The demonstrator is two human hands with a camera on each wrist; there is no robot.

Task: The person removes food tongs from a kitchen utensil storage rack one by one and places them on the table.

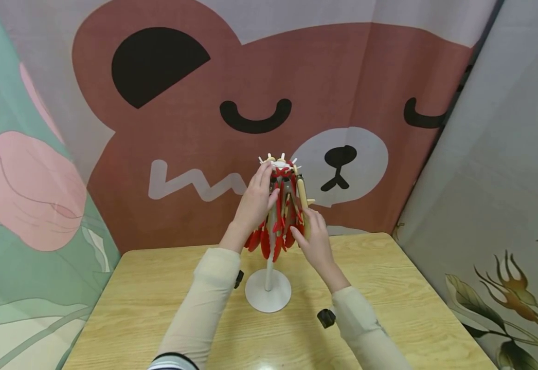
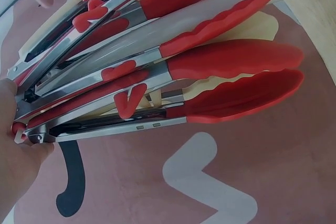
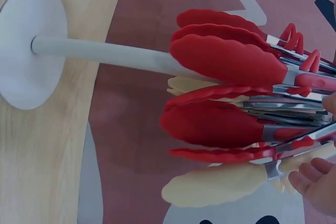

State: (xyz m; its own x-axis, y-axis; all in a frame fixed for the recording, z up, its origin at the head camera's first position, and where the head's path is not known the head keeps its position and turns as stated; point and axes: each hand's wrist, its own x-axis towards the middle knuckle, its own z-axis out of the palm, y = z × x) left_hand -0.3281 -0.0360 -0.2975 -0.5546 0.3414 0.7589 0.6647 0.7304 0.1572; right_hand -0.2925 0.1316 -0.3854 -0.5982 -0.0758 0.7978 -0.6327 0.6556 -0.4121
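Several red-tipped tongs (image 2: 236,56) with metal arms hang heads-down around a white stand (image 1: 268,303) with a round base. Cream-tipped tongs (image 3: 215,186) hang among them, one at the right side. White hooks (image 1: 279,163) ring the stand's top. My left hand (image 1: 252,200) rests against the upper left of the bunch, fingers pointing up and extended, thumb apart. In the left wrist view its thumb side lies by the tongs' upper ends. My right hand (image 1: 315,236) is beside the cream tongs at the right, fingers loosely bent and thumb spread; contact is unclear.
The stand is on a light wooden table (image 1: 158,303). A brown bear-print curtain (image 1: 181,139) hangs behind it, with other printed cloths at both sides. Small black objects (image 1: 326,318) appear near both forearms.
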